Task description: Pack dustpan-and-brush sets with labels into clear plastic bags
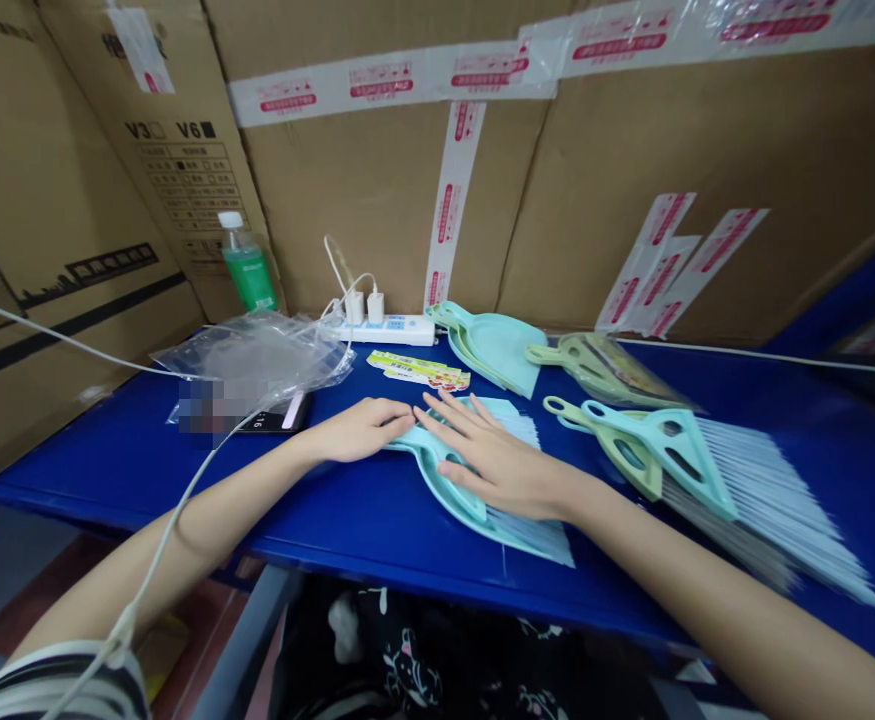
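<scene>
A light-blue dustpan lies on the blue table, with a matching hand brush resting in it, bristles to the right. At the handle end, my left hand has its thumb and fingers closed around the handles. My right hand lies flat over the brush head with its fingers spread, hiding much of the brush. To the right are a loose blue brush and a green brush, partly overlapping. Behind them sit stacked dustpans and a green dustpan set in clear film.
Clear plastic bags partly cover a phone on the left. Printed cards lie near a white power strip with cables. A green bottle stands by the cardboard walls. A white cable crosses my left arm.
</scene>
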Available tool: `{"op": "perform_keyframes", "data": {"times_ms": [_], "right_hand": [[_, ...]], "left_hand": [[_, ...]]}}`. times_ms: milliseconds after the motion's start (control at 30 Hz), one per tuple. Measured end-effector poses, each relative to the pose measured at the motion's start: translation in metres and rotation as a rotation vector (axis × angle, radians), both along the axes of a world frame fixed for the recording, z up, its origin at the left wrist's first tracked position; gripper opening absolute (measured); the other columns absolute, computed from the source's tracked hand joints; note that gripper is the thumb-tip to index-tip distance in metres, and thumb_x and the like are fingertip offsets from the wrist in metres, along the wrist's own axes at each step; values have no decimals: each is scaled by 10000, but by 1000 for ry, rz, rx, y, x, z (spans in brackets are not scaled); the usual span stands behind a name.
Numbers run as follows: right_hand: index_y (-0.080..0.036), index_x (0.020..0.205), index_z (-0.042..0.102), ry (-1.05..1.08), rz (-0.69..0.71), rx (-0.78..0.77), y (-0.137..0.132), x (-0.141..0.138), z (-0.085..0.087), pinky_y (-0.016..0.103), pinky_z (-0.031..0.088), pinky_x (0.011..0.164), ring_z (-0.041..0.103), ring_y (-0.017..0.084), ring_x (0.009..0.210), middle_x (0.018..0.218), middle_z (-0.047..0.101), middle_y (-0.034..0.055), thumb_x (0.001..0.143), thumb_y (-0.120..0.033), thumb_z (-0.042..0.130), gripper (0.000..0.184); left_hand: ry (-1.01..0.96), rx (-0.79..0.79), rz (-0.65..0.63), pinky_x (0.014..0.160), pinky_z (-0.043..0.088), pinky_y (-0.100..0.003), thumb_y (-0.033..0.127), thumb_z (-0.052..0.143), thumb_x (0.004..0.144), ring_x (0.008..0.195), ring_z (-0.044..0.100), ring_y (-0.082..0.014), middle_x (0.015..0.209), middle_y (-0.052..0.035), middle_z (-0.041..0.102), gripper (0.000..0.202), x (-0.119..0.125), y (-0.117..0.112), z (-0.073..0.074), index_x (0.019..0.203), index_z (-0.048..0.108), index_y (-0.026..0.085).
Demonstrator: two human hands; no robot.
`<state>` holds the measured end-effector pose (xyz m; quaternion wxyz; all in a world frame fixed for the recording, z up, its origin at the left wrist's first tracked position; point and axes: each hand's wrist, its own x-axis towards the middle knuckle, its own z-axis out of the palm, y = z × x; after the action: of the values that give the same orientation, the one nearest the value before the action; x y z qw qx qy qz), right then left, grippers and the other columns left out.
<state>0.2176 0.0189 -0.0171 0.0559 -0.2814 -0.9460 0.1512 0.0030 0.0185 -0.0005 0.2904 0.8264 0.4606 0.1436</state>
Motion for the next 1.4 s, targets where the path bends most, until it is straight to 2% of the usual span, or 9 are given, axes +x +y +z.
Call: {"op": "perform_keyframes", "data": {"times_ms": [167, 333, 467, 633, 1000, 1400], "right_hand": [[-111, 1501, 136, 49, 12, 6, 0, -3, -2, 568, 17, 1136, -21, 267, 1424, 1557, 75, 143, 938, -586, 189, 740], [-95, 1498, 135, 95, 32, 25, 1, -6, -7, 567, 33, 1141, 7, 259, 1429, 1554, 96, 149, 930, -600, 199, 763], [-68, 1491, 156, 127, 44, 60, 3, -7, -11, 563, 46, 1144, 31, 265, 1429, 1545, 129, 170, 931, -590, 224, 769], [-85, 1493, 164, 160, 59, 82, 3, -8, -14, 560, 74, 1146, 55, 270, 1426, 1541, 153, 168, 927, -584, 261, 760], [-100, 1493, 176, 157, 63, 79, 3, -10, -13, 534, 77, 1154, 55, 253, 1426, 1541, 155, 153, 930, -571, 279, 741], [-68, 1482, 199, 143, 71, 89, 3, -9, -11, 553, 80, 1147, 53, 259, 1426, 1535, 151, 177, 927, -566, 291, 752]], "left_hand": [[-58, -22, 7, 678, 394, -243, 268, 363, 893, 706, 500, -126, 750, 24, 577, 250, 1, 0, -1, 809, 570, 157], [-131, -157, 16, 491, 372, -203, 401, 408, 895, 479, 482, -86, 564, 67, 451, 310, 0, 3, -5, 743, 532, 161], [-202, -282, -14, 400, 327, -174, 440, 460, 877, 412, 479, -75, 512, 67, 490, 317, 0, 3, -2, 730, 513, 164], [-246, -349, -32, 394, 350, -162, 428, 513, 868, 392, 462, -57, 493, 63, 523, 321, -1, 3, 0, 695, 507, 158], [-225, -355, -28, 392, 372, -148, 242, 491, 888, 393, 480, -52, 487, 73, 523, 206, 0, 4, 0, 710, 530, 146], [-188, -304, -27, 411, 377, -157, 273, 505, 865, 406, 493, -64, 482, 76, 500, 191, -1, 3, 0, 717, 529, 154]]}}
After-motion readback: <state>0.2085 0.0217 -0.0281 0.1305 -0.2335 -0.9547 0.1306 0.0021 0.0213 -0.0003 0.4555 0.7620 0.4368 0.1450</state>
